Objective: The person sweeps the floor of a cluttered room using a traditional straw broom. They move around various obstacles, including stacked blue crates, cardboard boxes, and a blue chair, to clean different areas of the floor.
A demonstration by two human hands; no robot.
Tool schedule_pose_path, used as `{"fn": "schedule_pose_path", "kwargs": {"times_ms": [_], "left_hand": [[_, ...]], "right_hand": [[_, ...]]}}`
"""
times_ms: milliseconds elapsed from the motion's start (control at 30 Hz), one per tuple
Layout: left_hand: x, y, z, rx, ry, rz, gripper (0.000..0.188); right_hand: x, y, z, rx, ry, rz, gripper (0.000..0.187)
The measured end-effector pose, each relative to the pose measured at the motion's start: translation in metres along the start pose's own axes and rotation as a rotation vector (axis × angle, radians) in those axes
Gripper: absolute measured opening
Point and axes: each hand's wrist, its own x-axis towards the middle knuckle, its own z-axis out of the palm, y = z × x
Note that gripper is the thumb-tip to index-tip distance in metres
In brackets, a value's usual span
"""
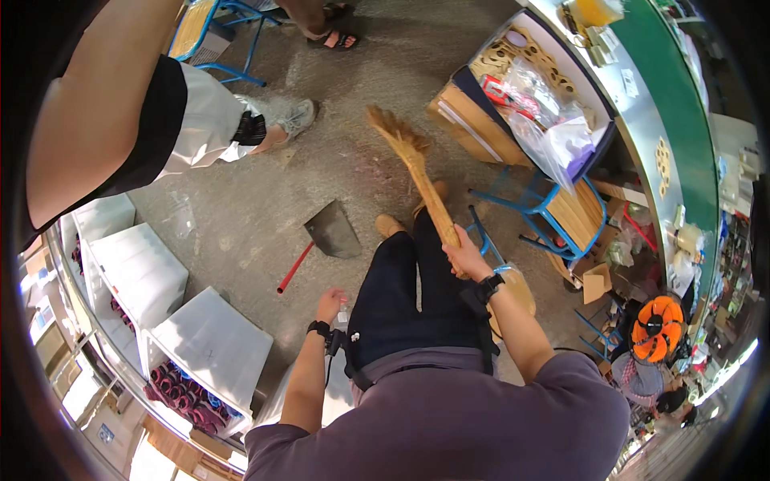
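Observation:
My right hand [467,256] is closed round the lower handle of a straw broom [429,192]. The broom tilts up and away to the left, its frayed bristles [393,128] raised toward the far side. My left hand [330,305] hangs low beside my left thigh, fingers curled in. A small pale, clear bit shows at its edge, too small to name. Beyond that hand a grey metal dustpan [335,230] with a red handle [295,268] lies on the floor, touched by neither hand.
White bins [216,341] line the left side. Another person's arm [104,104] and leg stand at upper left, near a blue-framed stool [196,32]. At right are a box of bagged parts [533,88], a wooden-topped stool [576,212], a green-topped bench [674,104] and an orange fan [658,329].

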Motion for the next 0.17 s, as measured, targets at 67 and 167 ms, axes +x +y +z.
{"fn": "schedule_pose_path", "kwargs": {"times_ms": [67,167], "left_hand": [[0.001,-0.007,0.002,-0.014,-0.032,0.016,0.022],[0.009,-0.013,0.006,0.013,-0.031,0.022,0.022]], "right_hand": [[0.012,0.002,-0.014,-0.105,0.113,-0.01,0.065],[0.046,-0.007,-0.02,-0.147,0.182,-0.016,0.061]]}}
